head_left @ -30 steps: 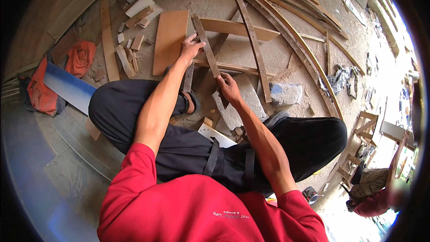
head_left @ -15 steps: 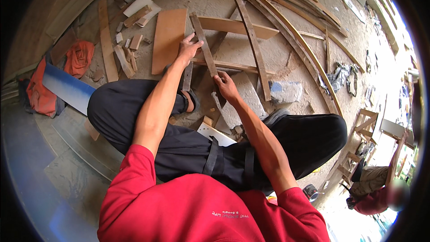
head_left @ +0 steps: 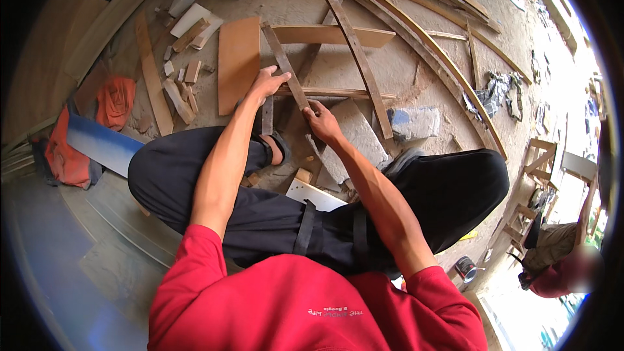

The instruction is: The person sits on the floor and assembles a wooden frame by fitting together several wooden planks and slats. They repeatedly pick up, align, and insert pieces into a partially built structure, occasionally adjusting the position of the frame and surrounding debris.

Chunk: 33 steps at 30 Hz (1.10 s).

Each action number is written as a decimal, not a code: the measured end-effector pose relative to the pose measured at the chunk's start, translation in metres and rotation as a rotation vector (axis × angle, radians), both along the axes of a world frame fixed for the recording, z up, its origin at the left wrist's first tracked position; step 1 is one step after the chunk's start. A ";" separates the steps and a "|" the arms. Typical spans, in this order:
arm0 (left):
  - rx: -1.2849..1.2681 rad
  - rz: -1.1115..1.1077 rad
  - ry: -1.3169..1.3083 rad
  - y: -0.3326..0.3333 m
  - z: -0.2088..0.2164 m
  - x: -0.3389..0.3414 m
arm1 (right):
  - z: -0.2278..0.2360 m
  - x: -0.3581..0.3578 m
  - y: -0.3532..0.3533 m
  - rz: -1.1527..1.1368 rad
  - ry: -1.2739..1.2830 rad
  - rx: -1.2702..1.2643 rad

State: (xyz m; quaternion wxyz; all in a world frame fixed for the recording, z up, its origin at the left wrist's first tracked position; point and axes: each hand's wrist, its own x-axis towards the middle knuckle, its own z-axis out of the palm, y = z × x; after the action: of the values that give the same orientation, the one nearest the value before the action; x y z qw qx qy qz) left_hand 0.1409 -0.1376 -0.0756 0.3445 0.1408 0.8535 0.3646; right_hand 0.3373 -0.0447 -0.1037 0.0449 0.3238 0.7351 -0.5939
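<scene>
My right hand (head_left: pixel 322 122) is closed round the near end of a narrow, dark wooden strip (head_left: pixel 281 49). My left hand (head_left: pixel 264 84) rests against the left edge of that strip, farther along, its thumb and forefinger apart. The strip slants away to the far left and lies across the left end of a curved brown board (head_left: pixel 331 35). A second long wooden strip (head_left: pixel 351 42) crosses the same board to the right. Beneath my hands, a thin wooden rail (head_left: pixel 351 94) runs crosswise. Next to my right hand stands a rough grey block (head_left: pixel 354 140).
A flat brown panel (head_left: pixel 238 65) lies left of my hands, beside scattered wood offcuts (head_left: pixel 185 94). Long curved timbers (head_left: pixel 429 52) sweep round the far right. A blue-and-white block (head_left: pixel 414 123) sits on the right. Another person (head_left: pixel 559 253) is at the right edge.
Both hands have stayed at the strip. The view has shifted slightly, so the wood pieces appear a little farther left. The left hand's fingers look less stretched along the strip.
</scene>
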 end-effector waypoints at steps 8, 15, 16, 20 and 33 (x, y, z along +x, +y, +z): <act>-0.031 -0.013 0.017 -0.001 0.000 0.003 | 0.004 -0.001 -0.001 -0.017 0.021 -0.025; -0.026 0.024 0.014 0.002 -0.003 0.007 | -0.016 0.000 0.004 0.023 0.051 -0.090; -0.028 0.025 0.002 0.002 -0.002 0.007 | -0.016 0.001 0.005 0.024 0.041 -0.125; -0.018 0.099 -0.024 0.005 -0.001 0.005 | -0.017 0.005 0.004 -0.024 0.028 -0.234; -0.293 -0.160 0.207 0.018 0.007 -0.017 | 0.016 0.022 0.010 0.083 -0.089 -0.131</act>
State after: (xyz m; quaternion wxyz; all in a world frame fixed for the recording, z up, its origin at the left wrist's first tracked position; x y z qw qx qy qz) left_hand 0.1235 -0.1196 -0.0689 0.2995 0.1934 0.9144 0.1917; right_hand 0.3595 -0.0347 -0.0880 0.1233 0.3158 0.7046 -0.6233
